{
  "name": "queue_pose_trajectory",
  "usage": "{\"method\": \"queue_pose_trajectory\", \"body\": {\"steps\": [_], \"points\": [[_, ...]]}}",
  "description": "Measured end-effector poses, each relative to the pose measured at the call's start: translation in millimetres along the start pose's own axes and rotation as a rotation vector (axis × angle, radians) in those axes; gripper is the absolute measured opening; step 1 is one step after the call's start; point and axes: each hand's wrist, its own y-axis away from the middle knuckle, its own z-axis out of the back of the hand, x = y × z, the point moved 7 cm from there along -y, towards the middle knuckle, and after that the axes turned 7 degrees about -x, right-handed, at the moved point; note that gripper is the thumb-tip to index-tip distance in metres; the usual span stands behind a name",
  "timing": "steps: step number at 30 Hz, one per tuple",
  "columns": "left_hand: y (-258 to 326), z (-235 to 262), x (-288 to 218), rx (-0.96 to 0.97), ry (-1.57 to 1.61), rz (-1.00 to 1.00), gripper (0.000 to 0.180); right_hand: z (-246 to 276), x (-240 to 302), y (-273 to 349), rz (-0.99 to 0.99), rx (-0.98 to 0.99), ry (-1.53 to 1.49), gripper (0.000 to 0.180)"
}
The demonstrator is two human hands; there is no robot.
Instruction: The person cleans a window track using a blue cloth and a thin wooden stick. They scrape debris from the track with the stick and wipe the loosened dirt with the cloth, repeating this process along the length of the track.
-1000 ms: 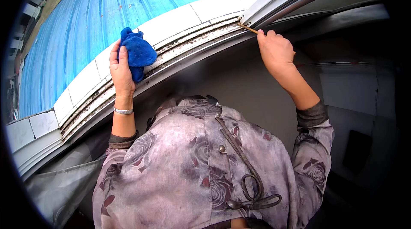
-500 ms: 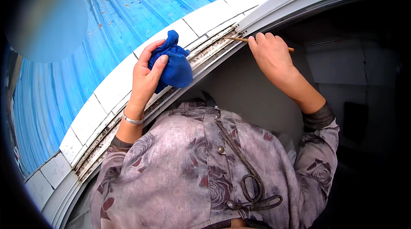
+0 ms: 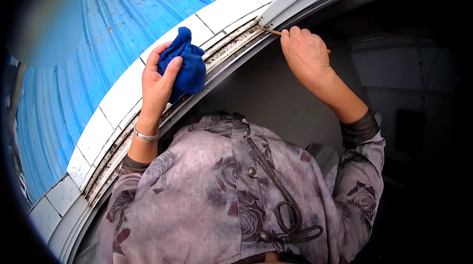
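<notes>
A thin brown stick [image 3: 270, 31] is held at the dirt-lined window track [image 3: 231, 44], its tip placed where the track is met by the lower corner of a white window frame [image 3: 295, 5]. Whether the dirt is actually touched by the tip cannot be made out at this size. The stick is grasped by the right hand [image 3: 306, 57], the fingers being curled round it and its other end left showing past the hand. A bunched blue cloth [image 3: 191, 72] is pinched between the thumb and fingers of the left hand [image 3: 156, 86]; by it a stretch of the track, farther to the left, is partly hidden. The left wrist is ringed by a silver-coloured bracelet [image 3: 146, 137]. The track is bordered on its outer side by white tiles [image 3: 229, 10], beyond which a ribbed blue roof [image 3: 138, 17], marked with rusty flecks, is seen. The lower part of the view is filled by a floral-patterned shirt [image 3: 197, 200] with dark cuffs [image 3: 361, 128].
</notes>
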Motion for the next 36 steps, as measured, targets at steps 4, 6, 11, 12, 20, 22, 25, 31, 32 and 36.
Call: {"method": "queue_pose_trajectory", "body": {"steps": [4, 6, 11, 12, 20, 22, 25, 31, 32, 36], "points": [[15.1, -0.8, 12.2, -0.058, -0.004, 0.012, 0.038, -13.0, 22.1, 6.0, 0.080, 0.036, -0.026, 0.003], [22.0, 1.7, 16.8, -0.039, -0.011, 0.041, 0.035, 2.7, 24.5, 6.3, 0.119, -0.036, -0.087, 0.004], [40.2, -52.2, 7.2, 0.245, -0.248, 0.087, 0.056, 15.2, 36.6, 2.3, 0.192, -0.151, -0.090, 0.004], [41.4, -72.1, 10.9, 0.307, -0.388, 0.040, 0.062, 28.1, 47.8, 4.9, 0.233, -0.188, -0.088, 0.004], [23.8, -132.9, 31.0, 0.234, -0.371, -0.141, 0.020, 81.0, 69.4, 72.4, 0.326, -0.508, -0.753, 0.011], [31.4, -133.2, 24.3, 0.211, -0.511, -0.157, 0.019, 46.8, 40.6, 80.1, -0.042, -0.295, -0.951, 0.026], [48.0, -152.2, 20.3, 0.284, -0.704, -0.161, 0.017, 25.4, 24.5, 88.5, -0.351, -0.287, -1.275, 0.021], [64.7, -139.6, 28.8, 0.144, -0.566, -0.093, 0.056, -2.9, -15.6, 90.6, -0.506, -0.738, -1.500, 0.010], [69.1, -127.8, 31.0, 0.111, -0.555, -0.080, 0.056, -15.4, -25.7, 80.9, -0.532, -0.712, -1.503, 0.012], [94.1, -80.9, 32.2, -0.007, -0.482, 0.013, 0.052, -50.7, -34.0, 48.7, -0.537, -0.646, -1.392, 0.018]]}}
